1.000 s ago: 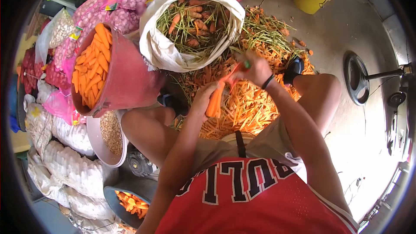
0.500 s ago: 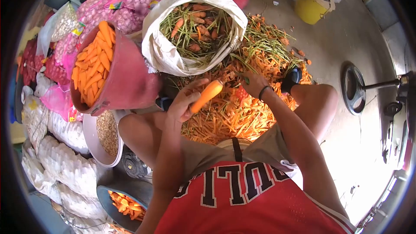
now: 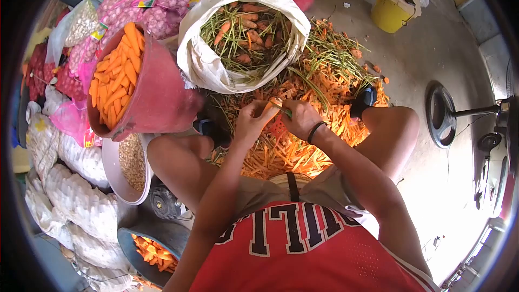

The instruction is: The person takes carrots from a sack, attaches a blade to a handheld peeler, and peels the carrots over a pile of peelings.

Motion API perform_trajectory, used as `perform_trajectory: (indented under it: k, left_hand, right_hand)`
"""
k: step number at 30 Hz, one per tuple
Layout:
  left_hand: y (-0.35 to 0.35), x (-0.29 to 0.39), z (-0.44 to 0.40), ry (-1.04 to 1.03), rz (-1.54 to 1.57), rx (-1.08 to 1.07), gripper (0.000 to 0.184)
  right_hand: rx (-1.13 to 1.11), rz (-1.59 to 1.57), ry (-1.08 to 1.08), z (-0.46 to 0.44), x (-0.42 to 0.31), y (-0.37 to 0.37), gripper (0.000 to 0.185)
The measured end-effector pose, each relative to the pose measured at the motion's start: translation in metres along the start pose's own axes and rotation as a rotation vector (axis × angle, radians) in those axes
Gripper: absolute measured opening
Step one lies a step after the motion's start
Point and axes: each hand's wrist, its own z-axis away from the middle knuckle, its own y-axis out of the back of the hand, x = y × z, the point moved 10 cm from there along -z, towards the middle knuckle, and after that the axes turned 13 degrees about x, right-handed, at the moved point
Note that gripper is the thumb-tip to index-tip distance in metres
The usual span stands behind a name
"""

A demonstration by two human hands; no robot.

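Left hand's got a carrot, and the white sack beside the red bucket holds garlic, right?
Not garlic: the head view shows unpeeled carrots and green stems in the white sack. It is beside the red bucket, and the left hand does hold a carrot.

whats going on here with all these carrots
A person seated over a heap of orange peelings holds a carrot in the left hand. The right hand is at its top end with a small green-handled tool. Peeled carrots fill a red tub; unpeeled ones lie among green stalks in a white sack.
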Motion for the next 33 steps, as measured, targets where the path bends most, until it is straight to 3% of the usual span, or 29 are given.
perform_trajectory:
  k: [5,8,11,12,14,18,19,20,21,23,26,29,33]
  left_hand:
    - [-0.005,-0.003,-0.002,-0.023,0.031,-0.021,0.026]
    - [-0.008,-0.002,0.003,0.013,0.002,-0.100,0.025]
    - [-0.016,0.005,0.006,0.020,0.201,-0.185,0.024]
    - [-0.016,0.016,0.004,-0.008,0.179,-0.187,0.026]
    - [0.014,0.001,-0.018,0.066,0.140,-0.071,0.028]
    - [0.114,-0.003,-0.093,0.171,0.170,0.262,0.039]
    - [0.148,0.004,-0.117,0.206,0.302,0.340,0.035]
    - [0.175,0.043,-0.130,0.038,0.507,0.490,0.033]
    - [0.203,0.074,-0.159,-0.154,0.714,0.222,0.032]
    - [0.225,0.141,-0.146,-0.281,1.119,0.384,0.035]
    - [0.214,0.146,-0.160,-0.254,0.998,0.344,0.040]
    - [0.149,0.078,-0.182,-0.003,0.357,0.272,0.045]
    - [0.055,0.013,-0.188,0.223,0.121,0.184,0.039]
  right_hand:
    - [-0.015,0.008,-0.040,0.000,0.010,-0.006,0.024]
    - [-0.135,0.072,-0.154,0.001,0.030,-0.021,0.026]
    - [-0.673,0.476,-0.310,0.029,0.136,-0.066,0.028]
    - [-0.890,0.598,-0.208,0.040,0.143,-0.074,0.029]
    - [-0.997,0.565,-0.307,0.055,0.164,-0.096,0.033]
    - [-0.940,0.476,-0.244,0.055,0.141,-0.109,0.036]
    - [-0.956,0.476,-0.238,0.054,0.140,-0.109,0.035]
    - [-0.970,0.472,-0.233,0.052,0.137,-0.109,0.033]
    - [-0.983,0.467,-0.229,0.050,0.135,-0.110,0.032]
    - [-0.986,0.472,-0.221,0.048,0.142,-0.115,0.032]
    - [-0.990,0.446,-0.229,0.044,0.145,-0.118,0.031]
    - [-1.025,0.424,-0.225,0.044,0.135,-0.118,0.029]
    - [-1.061,0.401,-0.199,0.044,0.122,-0.124,0.034]
